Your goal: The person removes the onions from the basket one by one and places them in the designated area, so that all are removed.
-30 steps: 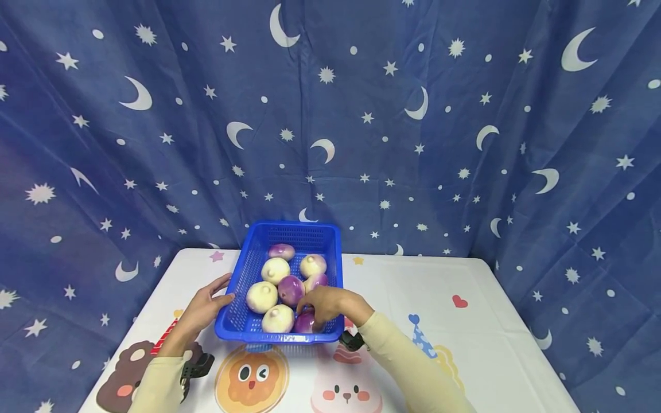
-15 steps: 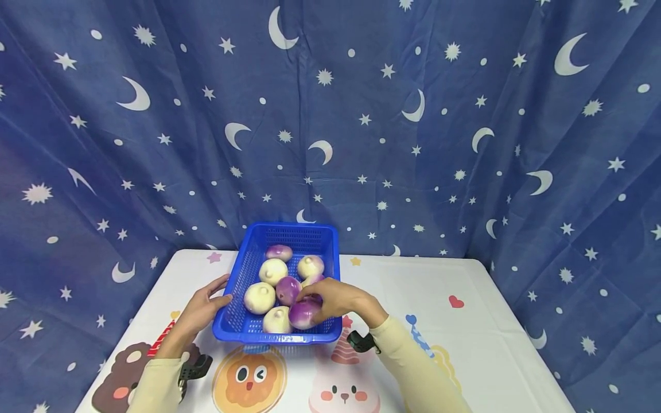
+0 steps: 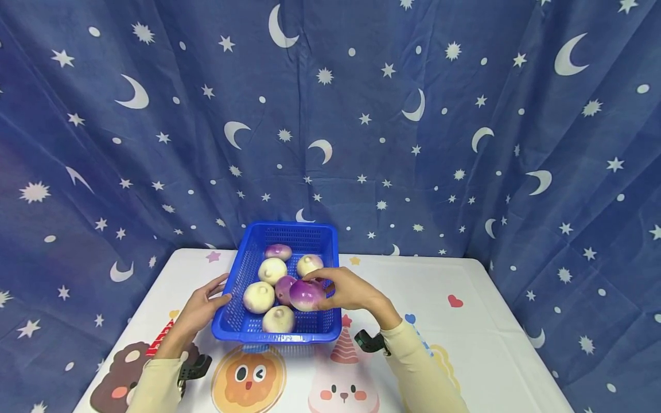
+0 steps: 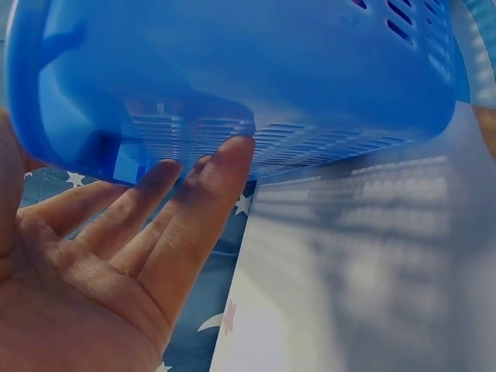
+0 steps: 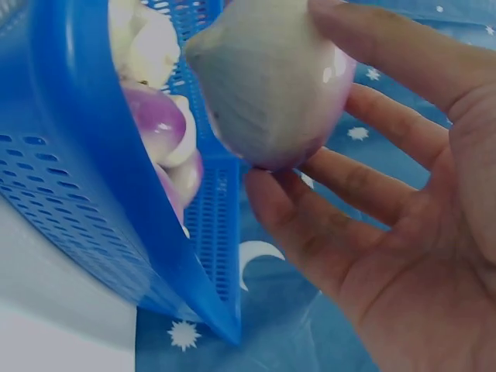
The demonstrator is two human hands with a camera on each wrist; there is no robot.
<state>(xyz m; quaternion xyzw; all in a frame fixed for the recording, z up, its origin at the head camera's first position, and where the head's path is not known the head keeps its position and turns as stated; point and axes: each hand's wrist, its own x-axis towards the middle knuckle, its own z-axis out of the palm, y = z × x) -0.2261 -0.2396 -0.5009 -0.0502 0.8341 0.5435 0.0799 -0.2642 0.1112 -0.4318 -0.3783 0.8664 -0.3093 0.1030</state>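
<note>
In the head view my right hand point(image 3: 351, 289) grips a purple-and-white onion point(image 3: 307, 295) between thumb and fingers, over the right part of the blue basket point(image 3: 258, 337). Its pale pointed end shows in the right wrist view, where the held onion point(image 5: 271, 85) is level with or above the basket rim. My left hand point(image 3: 198, 310) is at the basket's left side. In the left wrist view the fingers point(image 4: 194, 225) are extended, their tips against the basket's outer wall point(image 4: 256, 70). Several more onions point(image 3: 259, 297) lie inside the basket, some partly hidden behind the held one.
A white tablecloth point(image 3: 413, 287) with cartoon animal prints covers the table under the basket. Behind its far edge hangs a dark blue curtain point(image 3: 361, 143) with white moons and stars. A black camera point(image 3: 369, 341) is strapped to the right wrist.
My right hand has lifted the purple onion from the basket's near right corner, up and slightly back. The spot where it lay now shows bare basket floor. The left hand stays at the side.
</note>
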